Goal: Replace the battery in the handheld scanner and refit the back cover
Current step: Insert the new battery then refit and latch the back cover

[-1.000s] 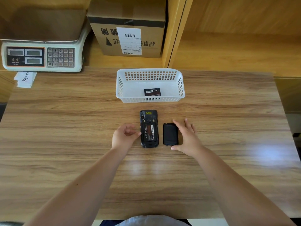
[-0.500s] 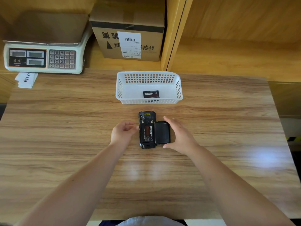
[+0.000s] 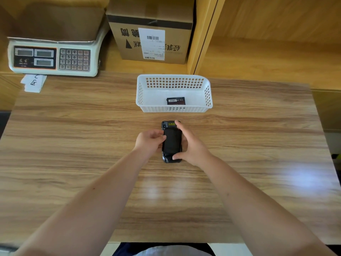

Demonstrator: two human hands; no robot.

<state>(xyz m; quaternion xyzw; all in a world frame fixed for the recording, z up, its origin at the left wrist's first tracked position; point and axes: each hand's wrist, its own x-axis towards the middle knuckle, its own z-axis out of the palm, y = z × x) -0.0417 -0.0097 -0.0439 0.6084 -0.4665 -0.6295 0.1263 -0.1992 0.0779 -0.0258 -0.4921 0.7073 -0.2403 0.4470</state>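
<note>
scanner (image 3: 171, 124): black, face-down on table | back cover (image 3: 172, 141): black, atop it

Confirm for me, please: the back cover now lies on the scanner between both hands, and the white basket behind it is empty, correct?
Not quite: the white basket is not empty; a battery lies in it, as the head view shows. The back cover does lie on the scanner between both hands.

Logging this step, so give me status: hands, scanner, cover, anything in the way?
Left hand steadies scanner; right hand presses back cover over battery bay. Battery lies in basket. Nothing in the way.
</note>
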